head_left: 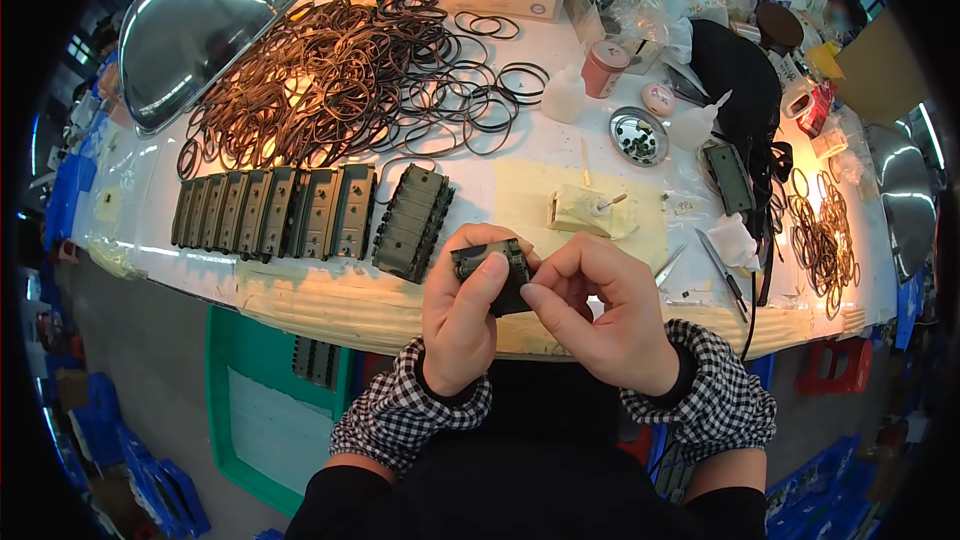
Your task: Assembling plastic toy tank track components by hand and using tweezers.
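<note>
My left hand (462,315) grips a small dark green plastic chassis (512,297), thumb on top and fingers underneath, above the table's near edge. My right hand (610,315) is closed at the chassis's right side, thumb and forefinger pinched together against it; whatever lies between those fingertips is hidden. Left of my hands, another green chassis (412,223) with small wheels along its sides lies on the table. Beside it stands a row of similar green chassis parts (270,212), several of them side by side.
A big heap of thin dark rubber loops (330,80) covers the back left, near a clear domed cover (210,25). At right are tweezers (722,270), a metal dish of small parts (639,136) and a yellowish block (580,212). A green tray (222,390) sits below the table.
</note>
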The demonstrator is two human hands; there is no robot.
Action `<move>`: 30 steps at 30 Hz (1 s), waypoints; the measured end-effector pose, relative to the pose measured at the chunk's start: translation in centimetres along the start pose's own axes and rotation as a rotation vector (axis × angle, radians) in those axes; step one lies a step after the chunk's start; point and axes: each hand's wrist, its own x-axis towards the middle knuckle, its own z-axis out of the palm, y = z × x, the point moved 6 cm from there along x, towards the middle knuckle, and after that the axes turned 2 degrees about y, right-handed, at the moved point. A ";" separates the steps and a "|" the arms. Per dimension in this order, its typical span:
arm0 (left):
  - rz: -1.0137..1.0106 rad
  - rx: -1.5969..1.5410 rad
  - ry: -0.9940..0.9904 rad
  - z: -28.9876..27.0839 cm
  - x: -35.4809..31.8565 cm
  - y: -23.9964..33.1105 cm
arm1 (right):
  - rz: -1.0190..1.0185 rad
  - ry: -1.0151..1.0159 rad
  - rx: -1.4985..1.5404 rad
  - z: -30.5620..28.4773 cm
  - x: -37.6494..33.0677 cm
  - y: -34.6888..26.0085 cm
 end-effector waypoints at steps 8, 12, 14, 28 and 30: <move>-0.057 -0.093 -0.063 -0.5 0.4 -0.7 | -0.075 -0.009 -0.094 0.2 0.1 -0.8; -0.124 -0.187 -0.092 -0.4 0.5 -0.7 | -0.137 0.007 -0.132 0.3 0.1 -1.5; -0.090 -0.191 -0.107 -0.1 0.6 -0.5 | -0.134 0.011 -0.129 0.3 0.1 -1.6; 0.478 0.515 -0.104 0.3 0.0 1.9 | -0.131 0.050 -0.063 -0.3 0.4 -2.0; 0.473 0.508 -0.131 0.3 0.2 2.0 | -0.171 0.049 -0.093 -0.4 0.3 -2.2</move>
